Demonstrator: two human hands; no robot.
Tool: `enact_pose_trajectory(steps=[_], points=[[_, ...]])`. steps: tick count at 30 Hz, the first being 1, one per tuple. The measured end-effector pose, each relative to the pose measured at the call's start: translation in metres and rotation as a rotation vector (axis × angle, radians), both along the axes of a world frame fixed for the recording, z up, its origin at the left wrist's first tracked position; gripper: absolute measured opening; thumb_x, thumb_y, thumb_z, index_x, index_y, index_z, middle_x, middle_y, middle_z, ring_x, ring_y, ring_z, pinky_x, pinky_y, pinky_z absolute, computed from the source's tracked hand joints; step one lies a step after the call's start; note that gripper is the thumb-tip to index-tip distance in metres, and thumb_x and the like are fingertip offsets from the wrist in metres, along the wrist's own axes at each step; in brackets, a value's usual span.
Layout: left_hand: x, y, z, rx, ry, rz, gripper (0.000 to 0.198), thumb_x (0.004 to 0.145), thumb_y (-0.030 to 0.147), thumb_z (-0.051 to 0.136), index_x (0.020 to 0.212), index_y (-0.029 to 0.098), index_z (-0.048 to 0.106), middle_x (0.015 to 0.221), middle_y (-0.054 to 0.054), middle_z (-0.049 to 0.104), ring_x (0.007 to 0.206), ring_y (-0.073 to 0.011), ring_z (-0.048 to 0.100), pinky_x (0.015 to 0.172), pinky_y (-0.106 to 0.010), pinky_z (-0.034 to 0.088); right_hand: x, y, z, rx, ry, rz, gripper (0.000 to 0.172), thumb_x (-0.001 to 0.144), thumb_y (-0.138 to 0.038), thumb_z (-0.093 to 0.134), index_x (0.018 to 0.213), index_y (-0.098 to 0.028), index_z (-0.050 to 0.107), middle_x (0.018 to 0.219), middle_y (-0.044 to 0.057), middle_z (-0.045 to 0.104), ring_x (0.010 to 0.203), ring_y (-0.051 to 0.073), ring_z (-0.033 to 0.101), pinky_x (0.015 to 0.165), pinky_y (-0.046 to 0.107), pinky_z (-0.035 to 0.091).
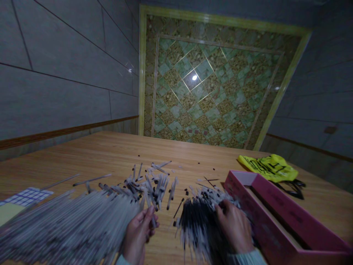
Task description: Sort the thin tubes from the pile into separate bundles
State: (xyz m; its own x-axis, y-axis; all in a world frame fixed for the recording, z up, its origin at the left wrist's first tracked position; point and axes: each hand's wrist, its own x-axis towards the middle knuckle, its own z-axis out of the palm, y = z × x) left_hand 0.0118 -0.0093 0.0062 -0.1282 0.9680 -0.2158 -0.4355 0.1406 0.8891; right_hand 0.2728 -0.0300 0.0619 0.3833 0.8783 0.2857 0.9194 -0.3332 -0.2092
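My left hand (137, 233) is closed in a pinch round a slim clear pen part (153, 222), just right of a big pile of long clear pen barrels (79, 224). Beyond it lies a loose heap of clear pen caps (158, 187) with dark ends. My right hand (235, 226) reaches over a bundle of thin black pen refills (195, 221), its fingers curled in at the far end among small whitish pieces (213, 195). Whatever those fingers hold is hidden and blurred.
A long pink box (275, 224) without a lid stands at the right. Behind it lies a yellow bag (268, 167) with black lettering and black straps. A blue checked sheet (27, 196) sits at the left on the wooden table (116, 154). Tiny black bits are scattered about.
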Motion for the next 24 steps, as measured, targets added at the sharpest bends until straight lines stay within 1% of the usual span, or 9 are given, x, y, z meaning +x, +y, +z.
enact_pose_trajectory(steps=[3,6,9,12,14,16,18,21,24], points=[[0.000,0.000,-0.001,-0.004,0.007,0.007,0.039,0.059,0.049,0.071,0.076,0.014,0.062,0.060,0.001,0.060,0.055,-0.0118,0.057,0.044,-0.019,0.036,0.021,0.026,0.010,0.015,-0.059,0.004,0.022,0.081,-0.027,0.042,0.089,-0.019,0.061,0.095,0.012,0.067,0.088,0.025,0.063,0.065,0.029,0.039],[0.000,0.000,-0.002,0.006,0.023,0.001,0.038,0.060,0.049,0.070,0.074,0.014,0.062,0.058,0.001,0.058,0.054,-0.0117,0.056,0.044,-0.019,0.036,0.039,0.044,0.011,-0.011,-0.074,0.027,0.021,0.078,-0.021,0.046,0.088,-0.016,0.064,0.096,0.014,0.066,0.089,0.024,0.062,0.068,0.028,0.040],[0.000,0.001,-0.001,0.016,0.029,-0.003,0.038,0.061,0.050,0.070,0.073,0.014,0.061,0.058,0.001,0.059,0.054,-0.0121,0.056,0.043,-0.019,0.035,0.048,0.050,0.007,-0.030,-0.077,0.039,0.020,0.077,-0.019,0.047,0.082,-0.015,0.066,0.090,0.015,0.068,0.086,0.024,0.063,0.066,0.028,0.040],[0.001,0.001,0.001,0.017,0.024,-0.009,0.038,0.061,0.049,0.069,0.073,0.014,0.061,0.057,0.001,0.059,0.052,-0.0116,0.055,0.043,-0.019,0.035,0.046,0.046,0.004,-0.021,-0.090,0.048,0.019,0.077,-0.021,0.049,0.080,-0.016,0.067,0.089,0.014,0.068,0.085,0.027,0.062,0.066,0.030,0.041],[0.002,0.001,0.002,0.014,0.023,-0.011,0.038,0.061,0.048,0.070,0.072,0.014,0.061,0.057,0.001,0.059,0.051,-0.0112,0.055,0.043,-0.019,0.035,0.035,0.039,0.004,0.006,-0.103,0.071,0.020,0.077,-0.022,0.049,0.085,-0.016,0.066,0.095,0.013,0.066,0.090,0.027,0.059,0.070,0.031,0.041],[0.002,0.000,0.002,0.020,0.024,-0.016,0.036,0.061,0.047,0.070,0.072,0.013,0.061,0.057,0.001,0.059,0.051,-0.0110,0.055,0.043,-0.018,0.035,0.014,0.030,0.002,0.075,-0.079,0.159,0.021,0.080,-0.023,0.047,0.090,-0.016,0.065,0.099,0.011,0.065,0.095,0.024,0.057,0.078,0.030,0.040],[0.002,-0.001,0.003,0.037,0.029,-0.023,0.035,0.062,0.046,0.070,0.072,0.013,0.060,0.057,0.001,0.059,0.050,-0.0104,0.055,0.042,-0.018,0.035,-0.016,0.017,-0.004,0.184,0.034,0.328,0.022,0.082,-0.021,0.044,0.092,-0.015,0.063,0.097,0.010,0.064,0.095,0.022,0.056,0.082,0.029,0.040],[0.000,0.000,0.006,0.061,0.065,-0.004,0.037,0.063,0.046,0.069,0.076,0.013,0.059,0.055,0.001,0.058,0.047,-0.0095,0.053,0.038,-0.016,0.033,-0.064,-0.002,-0.018,0.201,0.272,0.562,0.019,0.080,-0.020,0.046,0.089,-0.018,0.063,0.093,0.008,0.065,0.091,0.020,0.058,0.080,0.028,0.042],[-0.007,0.002,0.011,0.082,0.152,0.093,0.050,0.062,0.048,0.069,0.097,0.016,0.056,0.053,0.003,0.059,0.041,-0.0094,0.051,0.034,-0.016,0.031,-0.098,-0.014,-0.035,0.165,0.386,0.757,0.017,0.079,-0.019,0.046,0.084,-0.019,0.063,0.089,0.006,0.065,0.086,0.020,0.058,0.076,0.028,0.043]])
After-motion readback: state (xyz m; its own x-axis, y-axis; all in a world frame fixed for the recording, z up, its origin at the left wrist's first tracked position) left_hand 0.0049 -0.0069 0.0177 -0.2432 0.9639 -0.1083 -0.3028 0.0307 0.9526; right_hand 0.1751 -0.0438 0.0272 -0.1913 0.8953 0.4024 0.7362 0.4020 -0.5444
